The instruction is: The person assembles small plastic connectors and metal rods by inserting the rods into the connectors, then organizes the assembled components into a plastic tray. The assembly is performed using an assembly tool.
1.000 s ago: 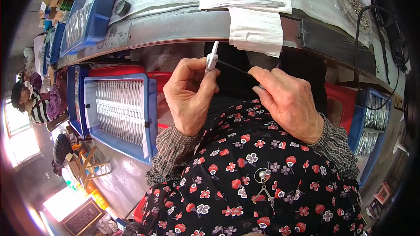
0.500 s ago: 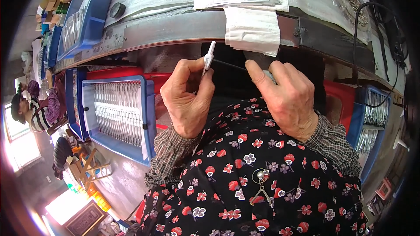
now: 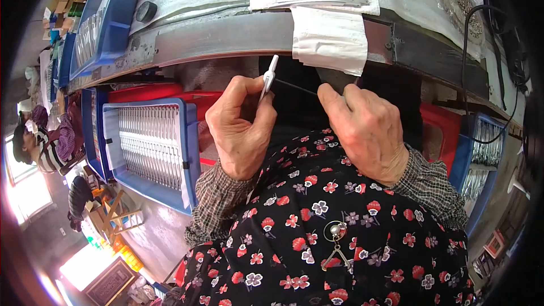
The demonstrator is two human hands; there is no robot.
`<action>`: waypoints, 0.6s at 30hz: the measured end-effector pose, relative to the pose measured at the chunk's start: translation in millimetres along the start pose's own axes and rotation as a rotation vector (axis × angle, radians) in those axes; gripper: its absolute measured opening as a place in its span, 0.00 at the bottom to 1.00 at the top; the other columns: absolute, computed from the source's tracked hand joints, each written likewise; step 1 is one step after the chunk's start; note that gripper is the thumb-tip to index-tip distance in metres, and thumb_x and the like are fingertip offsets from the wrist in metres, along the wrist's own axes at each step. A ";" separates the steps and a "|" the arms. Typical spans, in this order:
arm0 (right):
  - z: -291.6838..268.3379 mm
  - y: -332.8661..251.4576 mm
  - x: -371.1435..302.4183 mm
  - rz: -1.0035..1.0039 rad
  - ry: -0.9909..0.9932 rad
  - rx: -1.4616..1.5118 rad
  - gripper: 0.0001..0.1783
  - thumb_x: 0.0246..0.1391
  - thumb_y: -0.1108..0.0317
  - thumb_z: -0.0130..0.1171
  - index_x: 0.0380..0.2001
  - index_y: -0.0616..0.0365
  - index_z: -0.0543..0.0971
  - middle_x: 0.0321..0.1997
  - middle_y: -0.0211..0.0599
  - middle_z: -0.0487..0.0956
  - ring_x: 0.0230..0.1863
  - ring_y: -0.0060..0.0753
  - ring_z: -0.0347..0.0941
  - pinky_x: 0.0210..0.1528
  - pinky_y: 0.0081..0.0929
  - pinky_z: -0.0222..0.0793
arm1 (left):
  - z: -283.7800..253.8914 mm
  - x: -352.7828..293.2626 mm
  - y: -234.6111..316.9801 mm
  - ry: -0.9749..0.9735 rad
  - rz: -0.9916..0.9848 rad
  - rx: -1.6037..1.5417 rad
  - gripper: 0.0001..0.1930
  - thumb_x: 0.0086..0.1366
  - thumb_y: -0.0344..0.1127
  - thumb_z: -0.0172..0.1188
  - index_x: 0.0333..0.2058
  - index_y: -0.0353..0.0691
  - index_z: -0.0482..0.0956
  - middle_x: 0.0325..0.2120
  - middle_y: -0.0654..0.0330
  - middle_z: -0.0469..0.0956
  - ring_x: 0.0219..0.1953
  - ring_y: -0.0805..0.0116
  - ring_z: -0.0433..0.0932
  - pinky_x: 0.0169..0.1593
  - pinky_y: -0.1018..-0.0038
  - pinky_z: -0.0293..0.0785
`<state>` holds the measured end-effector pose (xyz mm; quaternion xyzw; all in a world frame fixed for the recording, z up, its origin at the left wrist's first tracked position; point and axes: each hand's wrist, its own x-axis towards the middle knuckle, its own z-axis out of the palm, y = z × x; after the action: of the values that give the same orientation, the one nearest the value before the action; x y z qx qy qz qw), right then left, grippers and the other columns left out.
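Note:
My left hand (image 3: pixel 241 127) pinches a slim pale metal piece (image 3: pixel 270 77) between thumb and forefinger. It stands nearly upright, narrow at the top and wider in the middle. My right hand (image 3: pixel 365 133) is closed around the hidden handle of a tool with a thin dark shaft (image 3: pixel 297 87). That shaft runs leftward to the side of the metal piece, near its wide part; whether its tip touches cannot be made out. Both hands are above my lap, just short of the workbench edge (image 3: pixel 221 33).
Folded white paper (image 3: pixel 330 39) hangs over the bench edge. At left, a blue tray (image 3: pixel 190 153) holds rows of slim metal pieces; another blue bin (image 3: pixel 116 34) stands on the bench. A blue crate (image 3: pixel 479 192) is at right, near a black cable (image 3: pixel 466 62). A person (image 3: pixel 48 141) sits far left.
Both hands keep their grips, with only a slight shift. My right hand has turned a little, hiding the greyish tool part that showed behind its thumb. The view has shifted slightly.

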<state>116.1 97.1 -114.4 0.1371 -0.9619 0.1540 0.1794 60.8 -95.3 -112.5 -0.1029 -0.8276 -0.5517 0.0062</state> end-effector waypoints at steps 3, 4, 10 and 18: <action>1.7 2.5 1.6 0.073 -0.142 0.159 0.07 0.52 0.73 0.58 0.36 0.59 0.77 0.22 0.38 0.70 0.23 0.41 0.74 0.24 0.34 0.70 | 0.1 0.2 -3.8 0.014 0.006 -0.036 0.06 0.57 0.17 0.60 0.34 0.30 0.76 0.21 0.68 0.72 0.24 0.86 0.67 0.27 0.84 0.63; 4.4 3.5 1.9 0.095 -0.179 0.229 0.05 0.52 0.73 0.57 0.32 0.60 0.74 0.21 0.40 0.71 0.23 0.45 0.75 0.24 0.37 0.71 | -0.7 0.4 -6.9 0.009 0.019 -0.024 0.06 0.57 0.17 0.60 0.34 0.30 0.76 0.21 0.67 0.72 0.24 0.85 0.67 0.27 0.84 0.63; 9.0 14.1 4.5 0.206 -0.365 0.659 0.06 0.54 0.71 0.55 0.32 0.63 0.72 0.23 0.46 0.74 0.26 0.58 0.74 0.29 0.47 0.70 | -2.1 -3.0 -18.1 -0.006 0.038 -0.011 0.07 0.57 0.17 0.60 0.34 0.30 0.77 0.22 0.66 0.71 0.23 0.85 0.67 0.27 0.83 0.64; 10.4 8.0 -1.2 0.030 -0.062 0.403 0.11 0.51 0.72 0.55 0.40 0.59 0.75 0.27 0.42 0.71 0.30 0.47 0.75 0.32 0.39 0.72 | -3.7 -6.5 -20.3 0.037 0.062 -0.007 0.07 0.57 0.17 0.60 0.36 0.30 0.77 0.23 0.66 0.72 0.24 0.84 0.68 0.28 0.84 0.65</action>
<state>111.5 101.1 -126.1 0.1608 -0.9186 0.3418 0.1161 63.2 -107.3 -130.4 -0.1183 -0.8218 -0.5561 0.0384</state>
